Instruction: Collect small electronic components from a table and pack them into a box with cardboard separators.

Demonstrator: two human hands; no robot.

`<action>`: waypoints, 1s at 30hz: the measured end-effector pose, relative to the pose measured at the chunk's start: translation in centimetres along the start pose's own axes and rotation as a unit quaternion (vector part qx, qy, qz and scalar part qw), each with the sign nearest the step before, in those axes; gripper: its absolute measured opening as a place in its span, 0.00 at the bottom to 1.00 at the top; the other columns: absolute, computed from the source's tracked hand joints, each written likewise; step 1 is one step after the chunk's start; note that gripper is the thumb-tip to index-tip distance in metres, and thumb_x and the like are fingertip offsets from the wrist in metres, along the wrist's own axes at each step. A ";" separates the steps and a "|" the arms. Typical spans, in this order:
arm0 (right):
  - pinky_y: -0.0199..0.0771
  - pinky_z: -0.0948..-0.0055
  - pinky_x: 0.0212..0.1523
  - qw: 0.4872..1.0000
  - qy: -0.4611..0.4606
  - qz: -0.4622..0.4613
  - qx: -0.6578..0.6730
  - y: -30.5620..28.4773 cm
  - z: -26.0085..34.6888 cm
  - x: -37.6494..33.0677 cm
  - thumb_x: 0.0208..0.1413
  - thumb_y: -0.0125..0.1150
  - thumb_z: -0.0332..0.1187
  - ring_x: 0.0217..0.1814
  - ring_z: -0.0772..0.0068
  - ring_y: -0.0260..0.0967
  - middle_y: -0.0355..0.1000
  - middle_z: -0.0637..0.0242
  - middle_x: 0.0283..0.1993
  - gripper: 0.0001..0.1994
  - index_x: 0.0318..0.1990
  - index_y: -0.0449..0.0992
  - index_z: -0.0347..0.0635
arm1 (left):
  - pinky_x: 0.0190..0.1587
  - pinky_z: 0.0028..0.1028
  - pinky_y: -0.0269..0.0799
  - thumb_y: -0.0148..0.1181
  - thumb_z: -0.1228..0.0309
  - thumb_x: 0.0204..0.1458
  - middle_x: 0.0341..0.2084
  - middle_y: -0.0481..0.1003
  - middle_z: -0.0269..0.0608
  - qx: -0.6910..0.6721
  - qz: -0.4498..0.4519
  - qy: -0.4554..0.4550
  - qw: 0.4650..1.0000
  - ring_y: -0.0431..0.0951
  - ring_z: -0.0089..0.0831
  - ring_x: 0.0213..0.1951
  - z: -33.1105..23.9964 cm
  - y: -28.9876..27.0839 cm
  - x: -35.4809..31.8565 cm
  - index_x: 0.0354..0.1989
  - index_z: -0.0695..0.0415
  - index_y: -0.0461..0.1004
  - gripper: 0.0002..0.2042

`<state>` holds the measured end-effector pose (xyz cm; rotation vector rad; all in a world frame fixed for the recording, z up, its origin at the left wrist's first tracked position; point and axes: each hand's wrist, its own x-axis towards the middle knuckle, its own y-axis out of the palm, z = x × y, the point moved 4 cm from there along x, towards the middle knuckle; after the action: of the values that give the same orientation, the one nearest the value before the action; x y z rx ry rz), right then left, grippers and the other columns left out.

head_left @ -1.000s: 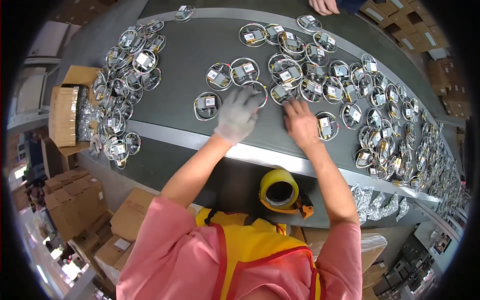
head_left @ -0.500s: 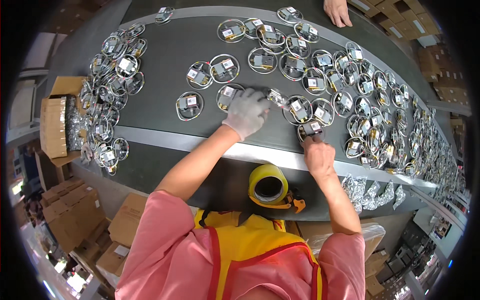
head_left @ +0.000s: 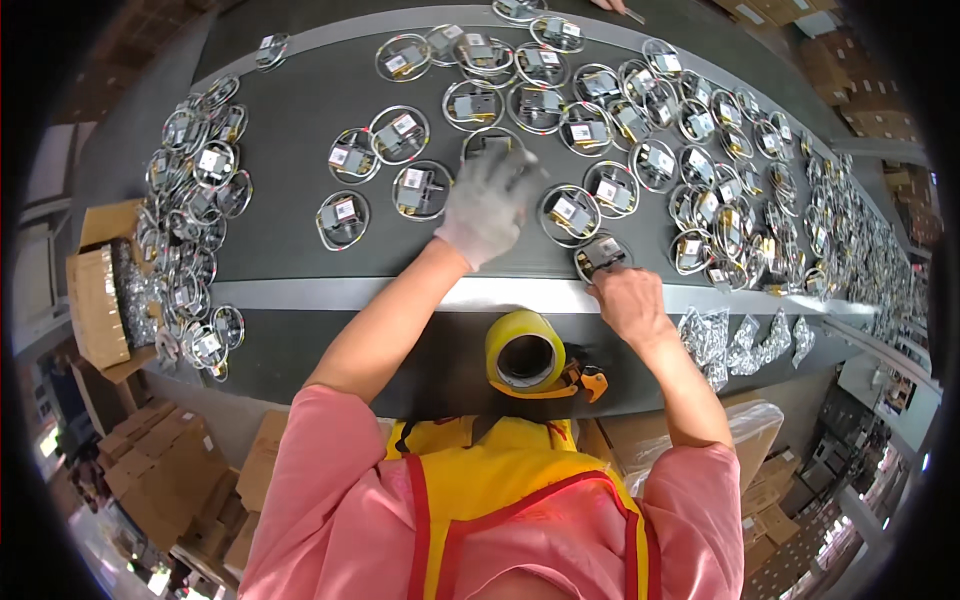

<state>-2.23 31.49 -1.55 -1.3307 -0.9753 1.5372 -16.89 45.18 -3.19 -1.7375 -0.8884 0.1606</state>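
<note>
At a dark worktable (head_left: 270, 235), a bare right hand (head_left: 632, 304) touches a coiled part (head_left: 602, 254) near the metal edge (head_left: 480, 294); its grip cannot be told.
Blurred, the gloved left hand (head_left: 492, 208) overlaps another coil (head_left: 491, 143), its hold unclear. Each part looks light, its thin shiny loop (head_left: 578, 268) springy, slick and kinkable; the hard gray box (head_left: 598, 257) seems the safer hold.

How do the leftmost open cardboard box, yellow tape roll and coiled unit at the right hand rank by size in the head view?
Open cardboard box
Yellow tape roll
Coiled unit, partly hidden by the right hand
</note>
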 end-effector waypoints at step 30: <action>0.70 0.62 0.36 0.954 -0.223 -0.185 0.076 -3.0 7.6 19.9 0.39 0.51 0.21 0.42 0.57 0.67 0.69 0.59 0.37 0.11 0.34 0.68 0.42 | 0.36 0.32 0.69 0.57 0.77 0.32 0.37 0.67 0.39 0.153 -0.041 -0.113 0.981 0.69 0.39 0.39 2.9 -9.3 -14.6 0.28 0.52 0.74 0.11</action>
<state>-10.71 51.07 -4.14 -0.6505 -1.2719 1.6040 -33.14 39.12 -0.83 -1.4121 -1.0401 0.4256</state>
